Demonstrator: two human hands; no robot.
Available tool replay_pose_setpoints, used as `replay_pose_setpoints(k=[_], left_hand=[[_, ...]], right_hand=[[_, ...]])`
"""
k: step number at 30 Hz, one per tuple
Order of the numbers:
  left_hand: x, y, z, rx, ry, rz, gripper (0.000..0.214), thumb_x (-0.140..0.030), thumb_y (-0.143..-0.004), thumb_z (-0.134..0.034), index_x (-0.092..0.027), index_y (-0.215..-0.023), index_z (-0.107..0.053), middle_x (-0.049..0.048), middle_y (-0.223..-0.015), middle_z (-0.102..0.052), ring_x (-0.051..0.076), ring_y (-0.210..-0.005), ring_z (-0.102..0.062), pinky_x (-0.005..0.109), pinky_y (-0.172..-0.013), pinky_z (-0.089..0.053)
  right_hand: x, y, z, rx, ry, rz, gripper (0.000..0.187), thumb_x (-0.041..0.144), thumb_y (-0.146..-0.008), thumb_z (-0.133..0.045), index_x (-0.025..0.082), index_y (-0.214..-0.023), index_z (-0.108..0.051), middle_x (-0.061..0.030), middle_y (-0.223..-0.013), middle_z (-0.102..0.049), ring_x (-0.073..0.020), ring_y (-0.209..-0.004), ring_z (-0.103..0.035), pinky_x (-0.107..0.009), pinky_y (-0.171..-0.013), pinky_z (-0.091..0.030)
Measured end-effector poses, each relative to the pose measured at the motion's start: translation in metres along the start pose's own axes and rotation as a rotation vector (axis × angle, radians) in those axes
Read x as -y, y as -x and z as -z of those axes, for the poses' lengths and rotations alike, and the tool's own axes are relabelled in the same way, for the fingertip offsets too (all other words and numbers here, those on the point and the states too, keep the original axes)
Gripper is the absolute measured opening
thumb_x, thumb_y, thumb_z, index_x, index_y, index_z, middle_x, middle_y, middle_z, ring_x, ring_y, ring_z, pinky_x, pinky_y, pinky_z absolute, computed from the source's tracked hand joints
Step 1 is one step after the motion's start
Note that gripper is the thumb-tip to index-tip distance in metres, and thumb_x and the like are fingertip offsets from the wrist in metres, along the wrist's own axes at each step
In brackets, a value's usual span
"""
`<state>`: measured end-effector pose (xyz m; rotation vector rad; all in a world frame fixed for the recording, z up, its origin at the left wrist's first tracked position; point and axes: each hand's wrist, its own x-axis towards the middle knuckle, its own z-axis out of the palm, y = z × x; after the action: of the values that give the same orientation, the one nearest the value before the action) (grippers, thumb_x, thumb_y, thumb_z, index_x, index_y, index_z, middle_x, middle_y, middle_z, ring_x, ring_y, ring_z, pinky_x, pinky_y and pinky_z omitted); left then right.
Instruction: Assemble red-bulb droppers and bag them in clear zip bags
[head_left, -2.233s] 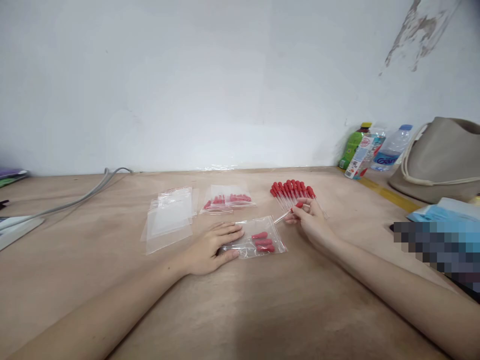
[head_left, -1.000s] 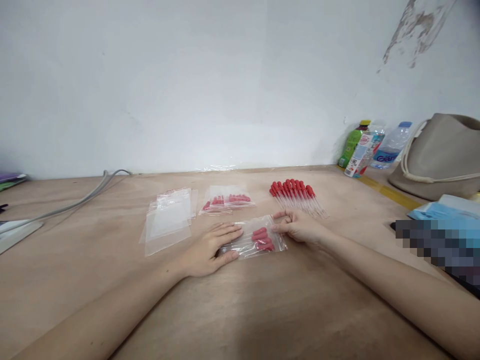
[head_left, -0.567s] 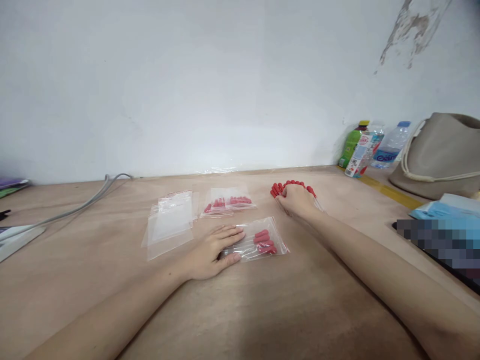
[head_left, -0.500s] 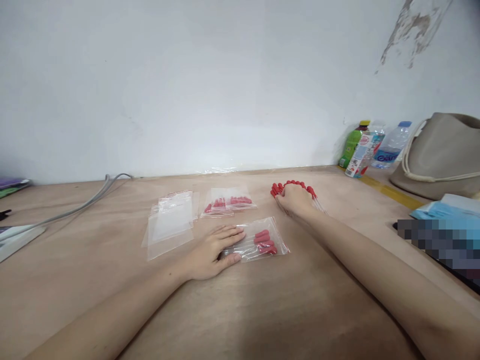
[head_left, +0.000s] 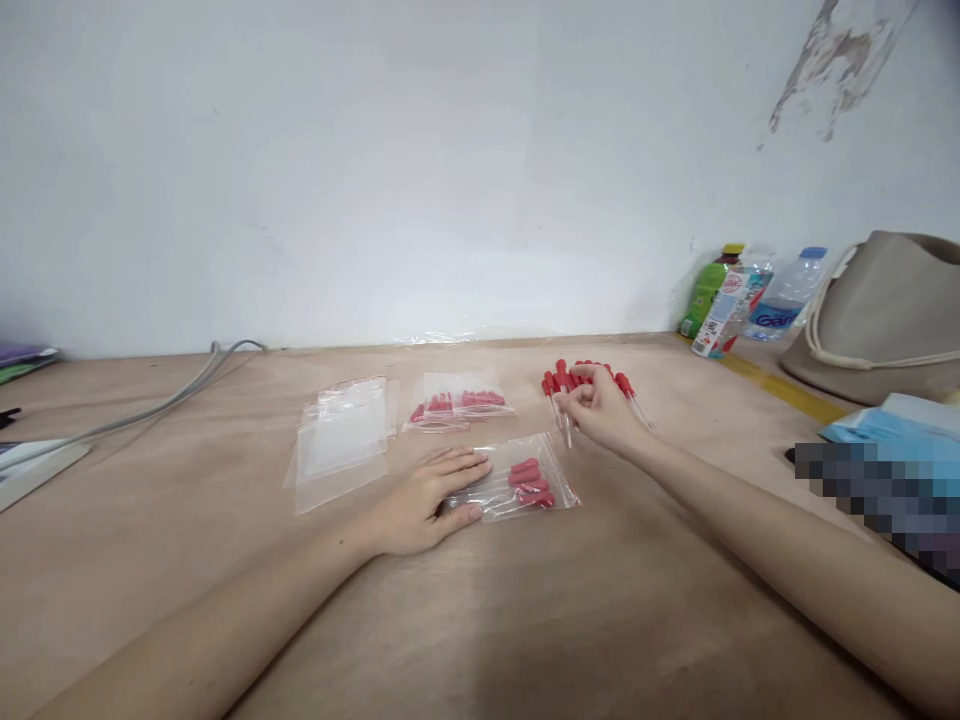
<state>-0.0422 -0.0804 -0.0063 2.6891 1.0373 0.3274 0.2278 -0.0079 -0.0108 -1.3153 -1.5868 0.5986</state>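
Note:
My left hand [head_left: 427, 495] lies flat with fingers stretched on the left end of a clear zip bag [head_left: 517, 484] that holds several red-bulbed droppers. My right hand [head_left: 600, 408] is lifted a little over the row of loose red-bulbed glass droppers [head_left: 626, 390] and pinches one dropper [head_left: 564, 400], which hangs bulb up. A filled bag of droppers [head_left: 457, 403] lies behind, and a stack of empty clear bags [head_left: 341, 440] lies to the left.
On the wooden table [head_left: 480, 620], bottles [head_left: 731, 300] stand at the back right by the wall, beside a beige bag [head_left: 889, 320] and a blue packet [head_left: 892, 420]. A grey cable [head_left: 150, 405] runs along the back left.
My right hand left the bag's mouth, reached back onto the row of droppers and has now lifted one out. The left hand stayed on the bag.

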Motion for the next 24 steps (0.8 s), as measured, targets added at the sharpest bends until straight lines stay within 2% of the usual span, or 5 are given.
replay_pose_setpoints(k=[2,5,13,20,24], left_hand=[[0.001,0.0,-0.001,-0.004,0.0,0.0,0.05,-0.044,-0.087,-0.04,-0.026,-0.133,-0.033,0.0037,-0.139,-0.033,0.022,-0.129,-0.027,0.043,-0.107,-0.023],[0.003,0.0,-0.002,-0.015,0.001,-0.015,0.05,-0.044,-0.087,-0.04,-0.026,-0.134,-0.032,0.0032,-0.139,-0.033,0.022,-0.129,-0.028,0.042,-0.107,-0.023],[0.003,0.001,-0.003,-0.042,0.007,-0.039,0.05,-0.043,-0.087,-0.04,-0.025,-0.134,-0.032,0.0049,-0.138,-0.036,0.023,-0.128,-0.03,0.044,-0.105,-0.025],[0.001,0.001,-0.003,-0.07,0.0,-0.036,0.054,-0.042,-0.087,-0.041,-0.024,-0.136,-0.027,0.0057,-0.137,-0.037,0.022,-0.126,-0.032,0.042,-0.104,-0.028],[0.001,0.002,-0.003,-0.064,-0.006,-0.035,0.053,-0.042,-0.087,-0.04,-0.024,-0.136,-0.028,0.0058,-0.137,-0.036,0.022,-0.126,-0.032,0.042,-0.104,-0.028]], right_hand=[[-0.004,0.014,0.001,-0.028,-0.172,-0.035,0.065,0.032,-0.07,-0.056,0.018,-0.123,-0.021,0.0069,-0.062,-0.051,-0.0113,-0.05,-0.054,-0.023,-0.048,-0.044],[-0.006,0.03,-0.001,-0.097,-0.365,-0.148,0.07,0.027,-0.067,-0.058,0.023,-0.122,-0.014,0.0089,-0.065,-0.046,-0.0106,-0.047,-0.054,-0.024,-0.045,-0.047],[0.003,0.043,-0.015,-0.085,-0.723,-0.388,0.026,0.02,-0.076,-0.051,0.023,-0.093,-0.032,0.0056,-0.065,-0.053,-0.0114,-0.057,-0.062,-0.028,-0.062,-0.053],[0.002,0.049,-0.003,0.27,-0.499,-0.315,0.025,0.028,-0.065,-0.067,0.014,-0.083,-0.058,0.0026,-0.068,-0.059,-0.0037,-0.052,-0.049,-0.018,-0.053,-0.042],[0.003,0.047,-0.001,0.376,-0.393,-0.271,0.034,0.034,-0.06,-0.07,0.013,-0.084,-0.059,0.0028,-0.066,-0.059,-0.0038,-0.049,-0.044,-0.018,-0.046,-0.034]])
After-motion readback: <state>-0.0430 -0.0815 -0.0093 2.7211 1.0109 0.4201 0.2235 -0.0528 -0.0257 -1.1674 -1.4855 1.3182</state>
